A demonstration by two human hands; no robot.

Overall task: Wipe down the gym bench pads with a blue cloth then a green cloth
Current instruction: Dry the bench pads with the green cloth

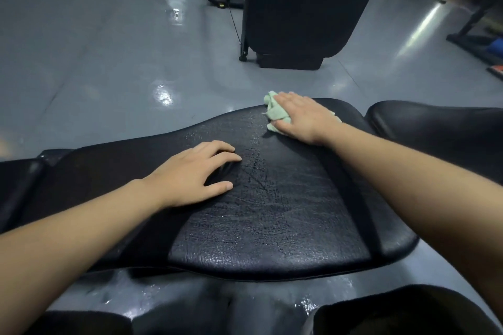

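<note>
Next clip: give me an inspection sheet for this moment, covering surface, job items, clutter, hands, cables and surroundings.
Surface: black bench pad, cracked vinyl with a wet sheen; a second pad adjoins at right.
Job items: green cloth bunched on the pad's far edge; blue cloth not seen.
Clutter: nothing seen on the pads.
Hands: right hand pressed flat on the green cloth; left hand spread on the pad, empty.
Cables: thin machine cable hanging beyond the bench.
Surroundings: glossy grey floor; upright black pad ahead; equipment frames at far right.
</note>
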